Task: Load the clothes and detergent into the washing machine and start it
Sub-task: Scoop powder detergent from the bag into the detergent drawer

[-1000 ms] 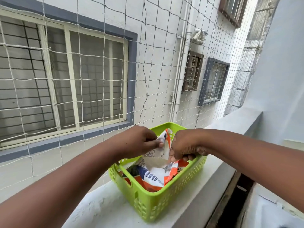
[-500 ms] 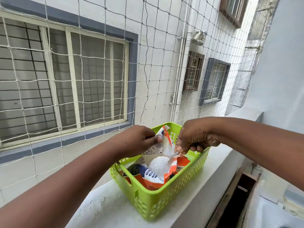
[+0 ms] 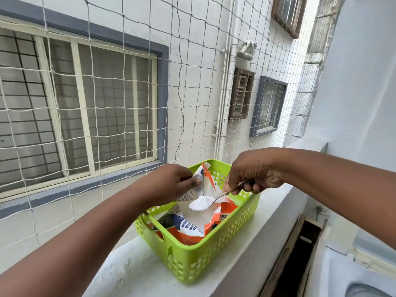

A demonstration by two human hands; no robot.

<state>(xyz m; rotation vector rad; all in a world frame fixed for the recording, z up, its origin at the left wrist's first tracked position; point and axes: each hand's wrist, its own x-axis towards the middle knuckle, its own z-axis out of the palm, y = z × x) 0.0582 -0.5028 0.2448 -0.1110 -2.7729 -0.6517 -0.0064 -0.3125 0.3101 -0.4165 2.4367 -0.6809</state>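
A lime-green plastic basket (image 3: pixel 192 260) stands on a white ledge (image 3: pixel 137 273). Inside it sits an orange, white and blue detergent packet (image 3: pixel 194 227), torn open at the top. My left hand (image 3: pixel 173 182) pinches the packet's upper edge and holds it open. My right hand (image 3: pixel 255 172) grips a metal spoon (image 3: pixel 216 197) by its handle. The spoon bowl carries a heap of white powder (image 3: pixel 201 202) just above the packet's mouth. Part of the washing machine top (image 3: pixel 353 273) shows at the lower right.
A rope safety net (image 3: pixel 128 93) hangs right behind the ledge, with a neighbouring building's wall and barred windows beyond it. A dark gap (image 3: pixel 295 258) runs between the ledge and the machine. A white wall rises on the right.
My right hand has lifted out of the packet, bringing up the spoon heaped with white powder. My left hand has kept its hold on the packet's edge.
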